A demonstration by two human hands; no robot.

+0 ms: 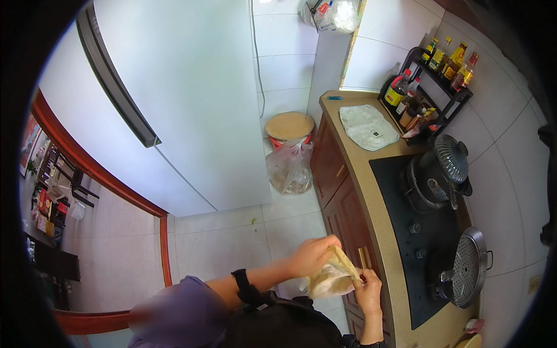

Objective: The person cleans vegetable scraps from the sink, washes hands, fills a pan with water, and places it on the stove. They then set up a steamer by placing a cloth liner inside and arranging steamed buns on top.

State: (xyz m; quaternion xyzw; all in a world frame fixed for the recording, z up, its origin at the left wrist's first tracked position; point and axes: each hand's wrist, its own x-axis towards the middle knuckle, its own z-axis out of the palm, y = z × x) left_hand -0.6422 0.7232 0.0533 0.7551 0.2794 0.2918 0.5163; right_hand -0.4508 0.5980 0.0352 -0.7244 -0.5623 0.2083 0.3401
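Between both hands hangs a folded yellow-and-white cloth (331, 280), probably a kitchen rag, its upper edge stretched from one hand to the other. My left hand (314, 255) pinches the top left corner. The right corner is in the fingers of my right hand (369, 288), close to the front edge of the countertop (385, 256). Part of the floor and the wooden cabinet doors (343, 217) lie behind the cloth. My fingertips are partly hidden in its folds.
A black gas hob (400, 204) carries a dark lidded pot (426, 187) and a perforated metal steamer (468, 269). Farther back are a pale cloth (369, 126) and a black rack (450, 91) of sauce bottles. A refrigerator (196, 108) and a plastic bag (290, 169) stand opposite.
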